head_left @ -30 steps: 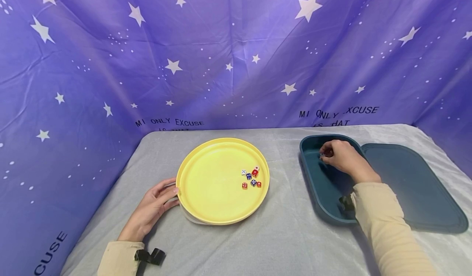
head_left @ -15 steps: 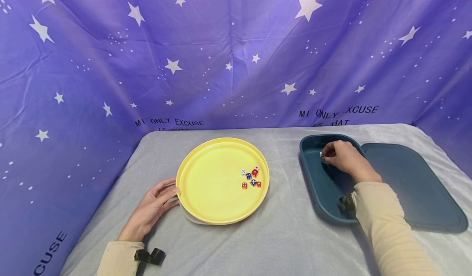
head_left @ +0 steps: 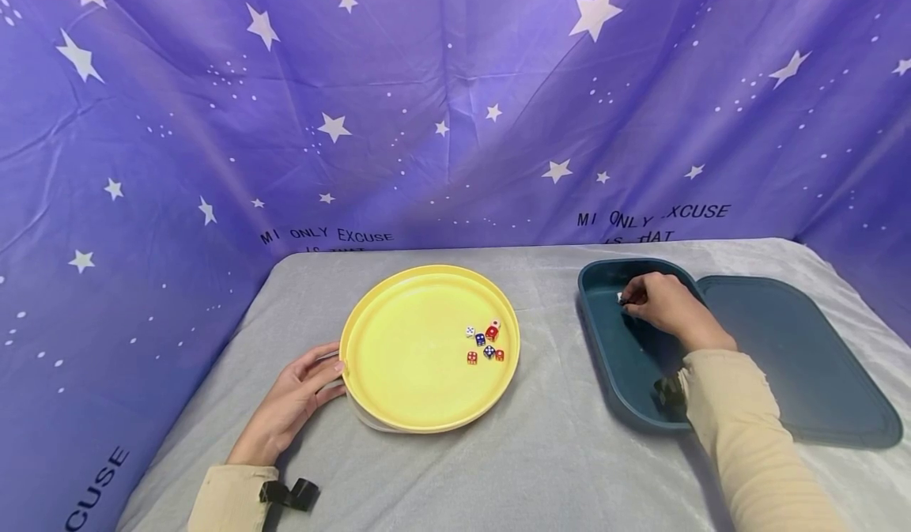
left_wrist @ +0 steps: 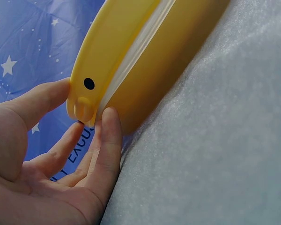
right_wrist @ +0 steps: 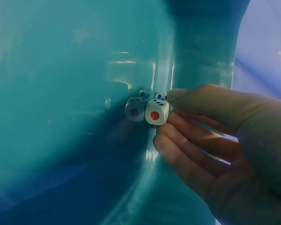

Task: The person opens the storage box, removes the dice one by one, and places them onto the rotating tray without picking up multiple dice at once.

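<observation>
My left hand (head_left: 295, 398) holds the edge of a round yellow tray (head_left: 406, 358). In the left wrist view the thumb lies on the rim beside a black dot, and bent fingers touch a small tab and the side below it. Several red, blue and white dice (head_left: 489, 352) lie on the tray's right part. Inside a deep dark teal box (head_left: 605, 358), my right hand (head_left: 658, 303) pinches a white die (right_wrist: 157, 112) low by the wall. A greyish die (right_wrist: 136, 110) shows right beside it, with parts of others behind.
A flat teal lid (head_left: 797, 366) lies to the right of the box, against its edge. Grey cloth (head_left: 548, 453) covers the table. A purple star-printed curtain (head_left: 398, 81) hangs behind and at both sides.
My right hand has shifted very slightly to the right inside the box, and white shows more clearly at its fingertips. The left hand, the tray and its dice stay put.
</observation>
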`<state>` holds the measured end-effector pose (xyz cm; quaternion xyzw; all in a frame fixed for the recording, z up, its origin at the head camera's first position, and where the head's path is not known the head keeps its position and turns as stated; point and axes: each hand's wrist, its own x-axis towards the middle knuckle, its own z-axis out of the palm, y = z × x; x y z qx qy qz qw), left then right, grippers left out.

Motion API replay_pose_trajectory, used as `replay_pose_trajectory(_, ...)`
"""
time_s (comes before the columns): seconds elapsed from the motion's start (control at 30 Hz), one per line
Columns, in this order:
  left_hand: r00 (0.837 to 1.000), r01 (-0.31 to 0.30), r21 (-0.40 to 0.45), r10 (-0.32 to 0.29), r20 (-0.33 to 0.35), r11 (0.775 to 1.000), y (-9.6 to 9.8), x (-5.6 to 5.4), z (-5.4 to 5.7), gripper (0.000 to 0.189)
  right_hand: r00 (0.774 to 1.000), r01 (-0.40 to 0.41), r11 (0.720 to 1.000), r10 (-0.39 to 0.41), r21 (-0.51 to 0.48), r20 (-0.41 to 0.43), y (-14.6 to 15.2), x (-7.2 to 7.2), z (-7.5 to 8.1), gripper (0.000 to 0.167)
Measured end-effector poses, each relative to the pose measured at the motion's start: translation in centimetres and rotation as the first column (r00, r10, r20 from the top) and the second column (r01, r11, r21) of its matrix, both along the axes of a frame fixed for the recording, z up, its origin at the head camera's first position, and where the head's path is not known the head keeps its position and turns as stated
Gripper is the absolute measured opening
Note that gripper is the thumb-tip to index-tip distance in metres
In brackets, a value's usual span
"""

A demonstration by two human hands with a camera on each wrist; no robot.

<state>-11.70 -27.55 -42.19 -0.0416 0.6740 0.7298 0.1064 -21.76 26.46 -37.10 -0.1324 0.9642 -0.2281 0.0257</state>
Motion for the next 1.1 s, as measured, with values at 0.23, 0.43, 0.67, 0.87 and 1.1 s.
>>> replay_pose_trajectory(0.23,1.0,0.005,0.001,-0.005,-0.003,1.0,-0.03,0.0,-0.01,0.056,1.0,-0.009,1.0,0.009,-0.014,-0.004,0.07,-0.02,-0.08,0.01)
replay_pose_trajectory(0.43,1.0,0.013,0.0,-0.013,-0.01,1.0,-0.09,-0.02,-0.1,0.055,1.0,-0.014,1.0,0.014,-0.023,0.005,0.09,-0.05,-0.15,0.01)
replay_pose_trajectory(0.67,1.0,0.018,0.005,-0.018,-0.014,1.0,-0.17,-0.03,-0.2,0.054,1.0,-0.003,1.0,0.003,-0.019,0.013,-0.01,0.02,-0.16,0.007)
replay_pose_trajectory(0.87,1.0,0.018,0.0,-0.018,-0.009,1.0,-0.18,0.03,-0.22,0.055,1.0,-0.01,1.0,0.01,-0.018,-0.002,-0.02,0.05,0.01,0.004)
replay_pose_trajectory(1.1,1.0,0.019,-0.009,-0.019,-0.012,1.0,-0.09,-0.01,-0.09,0.056,0.999,-0.009,1.0,0.009,-0.003,-0.046,-0.27,0.05,0.58,0.003)
